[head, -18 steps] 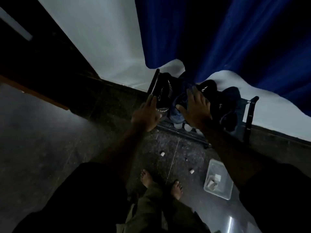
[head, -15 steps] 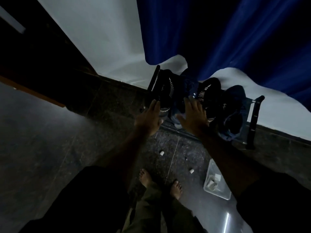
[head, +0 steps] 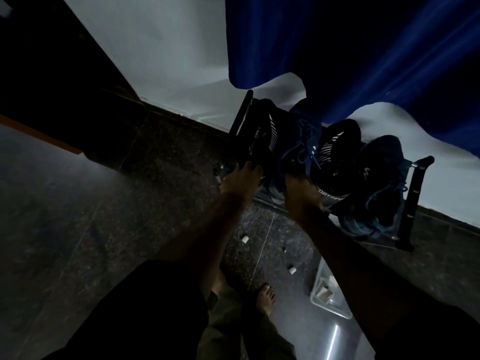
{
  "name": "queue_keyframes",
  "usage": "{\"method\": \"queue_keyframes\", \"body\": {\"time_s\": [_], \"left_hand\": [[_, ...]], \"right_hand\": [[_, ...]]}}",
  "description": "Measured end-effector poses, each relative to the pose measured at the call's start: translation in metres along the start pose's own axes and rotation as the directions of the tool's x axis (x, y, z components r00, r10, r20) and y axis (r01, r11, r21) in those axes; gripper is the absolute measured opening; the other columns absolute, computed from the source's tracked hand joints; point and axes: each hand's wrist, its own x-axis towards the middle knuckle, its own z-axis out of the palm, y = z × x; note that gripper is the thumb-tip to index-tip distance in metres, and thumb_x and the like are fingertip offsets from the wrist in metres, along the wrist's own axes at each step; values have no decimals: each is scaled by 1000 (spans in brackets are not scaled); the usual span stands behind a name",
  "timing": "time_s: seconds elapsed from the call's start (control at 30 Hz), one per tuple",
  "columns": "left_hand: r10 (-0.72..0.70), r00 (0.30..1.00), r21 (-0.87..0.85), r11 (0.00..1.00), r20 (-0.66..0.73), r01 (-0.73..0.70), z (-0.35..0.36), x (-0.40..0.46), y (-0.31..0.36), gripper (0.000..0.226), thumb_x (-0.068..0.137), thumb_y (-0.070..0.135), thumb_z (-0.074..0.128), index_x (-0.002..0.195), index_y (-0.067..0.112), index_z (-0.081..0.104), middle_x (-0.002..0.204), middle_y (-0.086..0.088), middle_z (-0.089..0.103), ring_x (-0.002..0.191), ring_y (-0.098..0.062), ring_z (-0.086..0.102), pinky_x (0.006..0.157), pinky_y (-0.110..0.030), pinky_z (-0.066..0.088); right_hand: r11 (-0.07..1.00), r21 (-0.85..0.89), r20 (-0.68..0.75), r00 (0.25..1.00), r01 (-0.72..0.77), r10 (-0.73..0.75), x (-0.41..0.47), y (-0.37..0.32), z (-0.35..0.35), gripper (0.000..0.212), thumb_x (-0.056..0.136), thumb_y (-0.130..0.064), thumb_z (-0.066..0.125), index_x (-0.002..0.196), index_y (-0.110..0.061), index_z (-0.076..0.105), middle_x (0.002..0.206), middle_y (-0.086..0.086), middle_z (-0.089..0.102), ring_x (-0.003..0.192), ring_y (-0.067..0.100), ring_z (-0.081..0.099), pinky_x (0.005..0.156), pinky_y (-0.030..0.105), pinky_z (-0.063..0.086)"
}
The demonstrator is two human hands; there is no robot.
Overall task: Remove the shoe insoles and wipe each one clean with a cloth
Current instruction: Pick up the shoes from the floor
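Black knit with white stripes covers the leftmost shoe [head: 261, 137] on my rack [head: 413, 203], and my left hand [head: 240, 181] touches its near end, fingers extended along it; the light is too dim to tell whether they curl round anything. My right hand [head: 302, 189] has its fingers hooked over the heel of the blue laced shoe [head: 296, 144] beside it, gripping there. A second black shoe [head: 335, 157] and another blue one [head: 376, 183] sit further right, all four packed close on the dark metal frame. Insoles are hidden inside the shoes. The floor [head: 130, 203] is speckled polished stone, and a clear plastic tray [head: 328, 302] lies on it.
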Motion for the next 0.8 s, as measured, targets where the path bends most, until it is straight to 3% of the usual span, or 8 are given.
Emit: {"method": "queue_keyframes", "body": {"time_s": [0.1, 0.3, 0.47, 0.67, 0.8], "left_hand": [[5, 999, -27, 1000, -44, -6, 0, -4, -1, 34, 96, 12, 44, 130, 12, 46, 127, -11, 49, 119, -32, 52, 88, -46, 51], [10, 993, -30, 999, -115, -13, -6, -31, -16, 32, 94, 6, 47, 125, 11, 48, 126, -9, 50, 117, -27, 52, 84, -37, 47], [-32, 992, -74, 997, -120, 23, -21, -73, -31, 31, 95, 10, 45, 126, 11, 47, 127, -9, 49, 115, -27, 52, 84, -38, 47], [-185, 976, -184, 970, -114, 162, -45, -137, -56, 34, 95, 24, 51, 125, 9, 46, 127, -10, 46, 117, -27, 49, 82, -39, 43], [-289, 948, -224, 941, -136, 255, -44, -187, -83, 30, 96, 21, 50, 121, 6, 47, 125, -13, 47, 116, -31, 49, 83, -43, 42]], "right_hand": [[999, -23, 72, 997, -26, 27, 2, 2, -4, 38, 90, 1, 46, 127, -8, 51, 121, 22, 57, 111, 39, 57, 89, 43, 49], [998, -48, 45, 998, 36, -34, -12, -7, -14, 40, 90, 3, 45, 129, -6, 48, 123, 20, 56, 113, 37, 55, 87, 43, 47], [997, -5, 7, 997, 79, -79, -30, -29, -32, 36, 91, 2, 46, 126, -7, 49, 121, 18, 57, 109, 35, 58, 83, 39, 48], [965, -25, 12, 966, 260, -260, -49, -69, -56, 31, 89, 1, 52, 120, -3, 54, 120, 19, 58, 111, 37, 55, 85, 39, 46], [902, -64, 38, 905, 426, -425, -58, -110, -60, 22, 89, 3, 49, 110, -1, 57, 112, 20, 58, 106, 36, 54, 83, 37, 42]]}}
